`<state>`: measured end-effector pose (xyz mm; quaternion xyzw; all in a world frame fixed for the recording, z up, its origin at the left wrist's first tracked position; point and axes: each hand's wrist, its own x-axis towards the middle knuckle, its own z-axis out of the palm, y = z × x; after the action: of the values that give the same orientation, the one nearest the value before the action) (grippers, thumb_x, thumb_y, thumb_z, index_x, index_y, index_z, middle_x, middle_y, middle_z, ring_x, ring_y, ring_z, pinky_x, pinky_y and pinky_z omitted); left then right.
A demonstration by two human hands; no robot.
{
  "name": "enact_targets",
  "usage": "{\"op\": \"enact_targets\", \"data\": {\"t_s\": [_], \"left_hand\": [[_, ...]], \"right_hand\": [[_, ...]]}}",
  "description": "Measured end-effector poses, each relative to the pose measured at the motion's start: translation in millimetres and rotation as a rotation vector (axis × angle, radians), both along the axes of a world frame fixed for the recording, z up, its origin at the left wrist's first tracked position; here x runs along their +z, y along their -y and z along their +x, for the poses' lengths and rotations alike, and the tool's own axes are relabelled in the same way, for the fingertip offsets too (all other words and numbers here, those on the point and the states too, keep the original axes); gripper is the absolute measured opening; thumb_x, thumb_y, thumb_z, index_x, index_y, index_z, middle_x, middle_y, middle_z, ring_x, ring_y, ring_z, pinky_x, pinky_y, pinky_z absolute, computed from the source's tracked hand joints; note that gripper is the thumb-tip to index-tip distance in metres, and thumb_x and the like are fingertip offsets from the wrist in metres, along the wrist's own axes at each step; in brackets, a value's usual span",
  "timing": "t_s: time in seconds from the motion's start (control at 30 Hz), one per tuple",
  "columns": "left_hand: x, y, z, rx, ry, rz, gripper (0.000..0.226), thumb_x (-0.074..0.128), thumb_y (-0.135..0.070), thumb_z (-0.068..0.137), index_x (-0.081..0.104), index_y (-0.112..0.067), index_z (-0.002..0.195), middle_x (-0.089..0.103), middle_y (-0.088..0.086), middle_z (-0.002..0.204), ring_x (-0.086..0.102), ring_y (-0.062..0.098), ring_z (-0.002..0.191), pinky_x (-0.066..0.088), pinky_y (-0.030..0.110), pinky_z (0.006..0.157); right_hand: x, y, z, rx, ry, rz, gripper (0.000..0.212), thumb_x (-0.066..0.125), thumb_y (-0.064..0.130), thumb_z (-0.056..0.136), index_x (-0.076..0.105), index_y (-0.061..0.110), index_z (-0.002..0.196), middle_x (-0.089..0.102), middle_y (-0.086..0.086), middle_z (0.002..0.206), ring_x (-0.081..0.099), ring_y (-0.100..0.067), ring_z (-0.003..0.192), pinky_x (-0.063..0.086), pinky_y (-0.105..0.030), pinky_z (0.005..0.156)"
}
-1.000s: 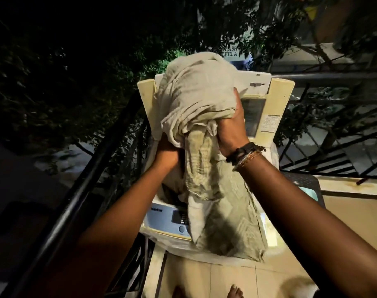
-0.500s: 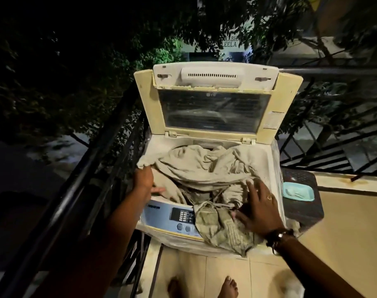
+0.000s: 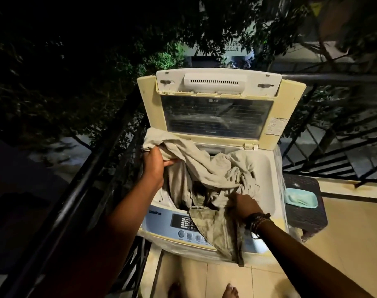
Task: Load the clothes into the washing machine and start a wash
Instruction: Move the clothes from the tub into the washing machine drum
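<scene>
A top-loading washing machine (image 3: 267, 166) stands in front of me with its lid (image 3: 217, 108) raised upright. Beige clothes (image 3: 213, 168) fill the drum opening. My left hand (image 3: 154, 166) grips an end of the cloth and holds it up at the machine's left rim. My right hand (image 3: 244, 205) grips a fold at the front of the drum. One olive-beige piece (image 3: 217, 231) hangs over the control panel (image 3: 183, 226) and covers its right part.
A black metal railing (image 3: 80, 190) runs along the left and behind the machine. A dark stool (image 3: 308, 220) at the right holds a pale green soap dish (image 3: 301, 197). My bare feet (image 3: 230, 290) stand on beige floor tiles.
The bundle held high a second ago was dropped into the drum. Since then my left hand has lifted one cloth end, and my right hand has closed on a fold.
</scene>
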<state>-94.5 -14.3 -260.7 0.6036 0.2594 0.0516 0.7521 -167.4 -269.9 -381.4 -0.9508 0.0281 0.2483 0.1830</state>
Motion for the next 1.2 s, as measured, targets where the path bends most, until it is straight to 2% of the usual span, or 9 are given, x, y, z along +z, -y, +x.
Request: {"op": "enact_targets", "data": {"t_s": [0.1, 0.2, 0.37, 0.47, 0.57, 0.63, 0.8, 0.9, 1.2], "left_hand": [[6.4, -3.9, -0.7, 0.037, 0.002, -0.015, 0.043, 0.031, 0.0, 0.096, 0.057, 0.001, 0.131, 0.064, 0.02, 0.128, 0.067, 0.034, 0.103, 0.063, 0.035, 0.063], [10.4, -3.2, -3.6, 0.048, 0.132, 0.044, 0.047, 0.029, 0.009, 0.096, 0.053, -0.009, 0.133, 0.066, 0.013, 0.121, 0.068, 0.013, 0.083, 0.061, 0.027, 0.059], [-15.1, 7.0, 5.2, -0.135, 0.349, 0.132, 0.061, 0.041, 0.021, 0.09, 0.048, -0.021, 0.135, 0.057, 0.004, 0.134, 0.064, 0.015, 0.113, 0.061, 0.029, 0.078], [-47.0, 12.0, 1.5, -0.481, 0.261, 0.426, 0.08, 0.055, 0.021, 0.088, 0.021, -0.009, 0.153, 0.035, -0.01, 0.146, 0.048, -0.008, 0.124, 0.042, 0.005, 0.096], [-93.4, -2.2, 6.6, -0.808, 0.103, 0.765, 0.1, 0.075, -0.005, 0.084, 0.014, -0.035, 0.158, 0.02, -0.001, 0.161, 0.025, 0.018, 0.149, 0.034, 0.028, 0.115], [-115.6, -10.3, 8.3, -0.843, 0.043, 0.968, 0.102, 0.081, -0.024, 0.08, 0.015, -0.049, 0.153, 0.017, 0.007, 0.163, 0.021, 0.025, 0.151, 0.031, 0.039, 0.119], [-155.2, -14.4, 24.5, -1.126, 0.056, 1.219, 0.1, 0.076, -0.061, 0.072, 0.019, -0.05, 0.152, 0.003, 0.001, 0.167, 0.009, 0.026, 0.153, 0.028, 0.05, 0.119], [-192.3, -13.6, 53.2, -1.355, -0.015, 1.411, 0.107, 0.069, -0.074, 0.067, 0.018, -0.04, 0.155, -0.01, 0.004, 0.167, -0.004, 0.032, 0.153, 0.024, 0.059, 0.118], [-316.5, 37.7, 119.5, -1.527, -0.462, 1.413, 0.145, 0.091, -0.055, 0.055, -0.01, -0.031, 0.157, -0.022, 0.007, 0.164, -0.018, 0.039, 0.15, 0.014, 0.071, 0.115]], "right_hand": [[23.4, 5.7, 31.0, -0.212, 0.127, 0.267, 0.042, 0.06, 0.014, 0.082, 0.067, 0.009, 0.123, 0.07, -0.018, 0.118, 0.064, -0.036, 0.112, 0.049, -0.036, 0.091], [58.5, 11.1, 71.2, -0.542, 0.284, 0.749, 0.031, 0.056, -0.003, 0.084, 0.073, 0.009, 0.106, 0.074, -0.012, 0.087, 0.068, -0.029, 0.073, 0.057, -0.041, 0.069], [81.7, 4.5, 110.1, -0.647, 0.396, 1.19, 0.026, 0.044, -0.008, 0.096, 0.059, 0.004, 0.113, 0.063, -0.014, 0.081, 0.057, -0.023, 0.056, 0.059, -0.047, 0.068], [45.6, -0.6, 106.5, -0.364, 0.167, 0.806, 0.047, 0.064, 0.015, 0.091, 0.049, 0.014, 0.136, 0.066, -0.007, 0.101, 0.064, -0.029, 0.086, 0.055, -0.05, 0.091], [20.5, -3.9, 86.9, 0.014, 0.123, 0.042, 0.074, 0.072, 0.048, 0.079, 0.041, 0.026, 0.143, 0.05, -0.011, 0.132, 0.054, -0.036, 0.116, 0.048, -0.049, 0.098], [9.9, -4.9, 73.5, 0.104, 0.256, -0.135, 0.087, 0.073, 0.055, 0.072, 0.034, 0.031, 0.146, 0.037, -0.013, 0.145, 0.046, -0.038, 0.125, 0.045, -0.053, 0.1], [-32.6, -13.8, 71.0, 0.187, 0.204, -0.169, 0.135, 0.079, 0.072, 0.059, -0.013, 0.044, 0.154, -0.015, -0.016, 0.165, 0.02, -0.046, 0.147, 0.02, -0.07, 0.111], [-65.4, -23.1, 86.1, 0.123, 0.088, -0.097, 0.134, 0.085, 0.056, 0.067, -0.018, 0.047, 0.152, -0.037, -0.014, 0.158, 0.042, -0.044, 0.135, 0.049, -0.054, 0.098], [-219.9, -41.5, 164.8, -0.087, -0.196, -0.107, 0.109, 0.069, 0.046, 0.087, -0.014, 0.031, 0.157, -0.031, -0.029, 0.156, 0.045, -0.05, 0.132, 0.042, -0.051, 0.108]]}}
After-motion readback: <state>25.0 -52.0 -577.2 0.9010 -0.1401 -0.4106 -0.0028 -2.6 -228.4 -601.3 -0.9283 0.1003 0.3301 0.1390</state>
